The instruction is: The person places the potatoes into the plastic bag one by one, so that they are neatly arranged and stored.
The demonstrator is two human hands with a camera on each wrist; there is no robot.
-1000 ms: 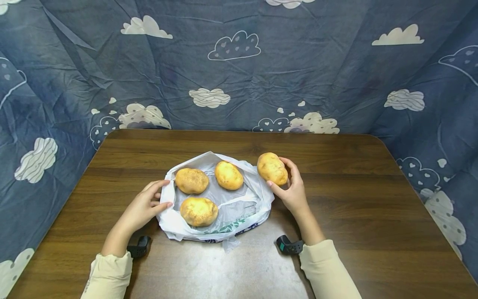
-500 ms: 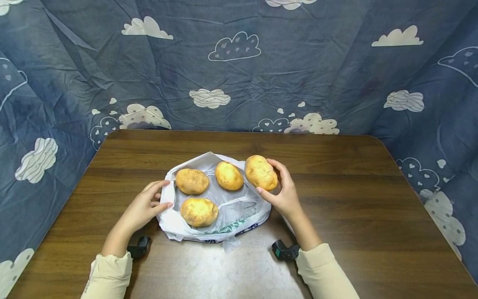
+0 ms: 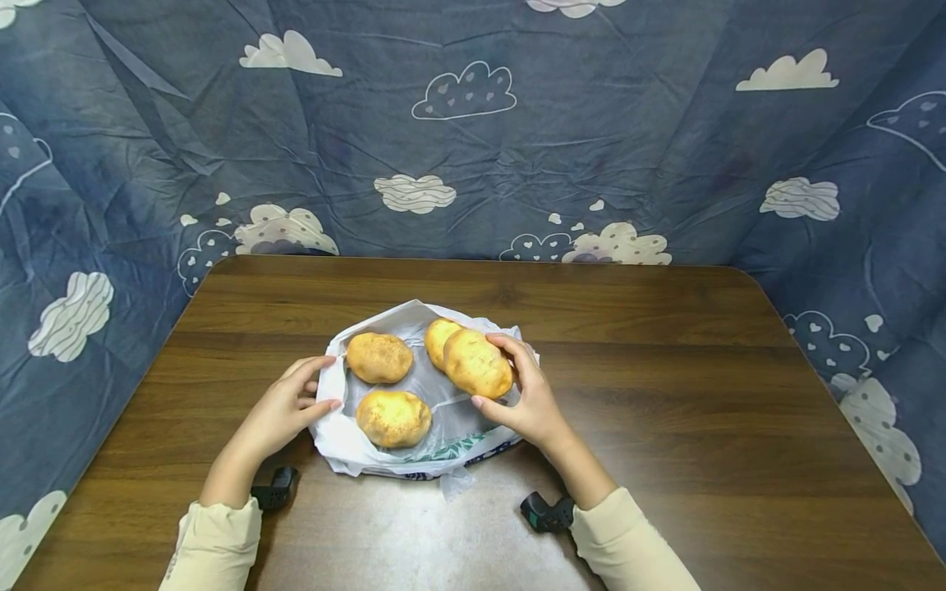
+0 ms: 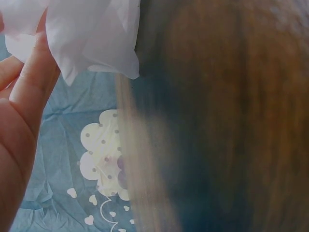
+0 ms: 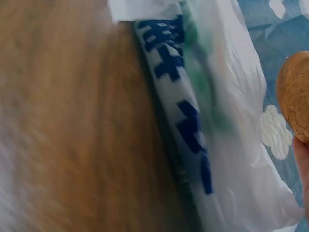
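A white plastic bag (image 3: 336, 435) lies spread wide at its mouth on the table, with green and blue print on its near side. Inside it rest a brown potato (image 3: 379, 358), a speckled potato (image 3: 393, 419) and a third potato (image 3: 438, 338), partly hidden. My right hand (image 3: 528, 402) grips another potato (image 3: 478, 364) between thumb and fingers, over the bag's right half. In the right wrist view that potato (image 5: 295, 96) shows at the right edge, above the bag's side. My left hand (image 3: 284, 406) pinches the bag's left rim; the left wrist view shows white plastic (image 4: 96, 36) at the fingers.
The brown wooden table (image 3: 702, 394) extends on both sides of the bag and behind it. A blue cloth with white clouds (image 3: 473, 164) hangs behind the table. Black wrist devices sit on the left wrist (image 3: 275, 488) and right wrist (image 3: 547, 512).
My right hand has carried its potato leftward and toward me, from beyond the bag's right rim to over its inside, now covering part of another potato. The left hand has stayed put.
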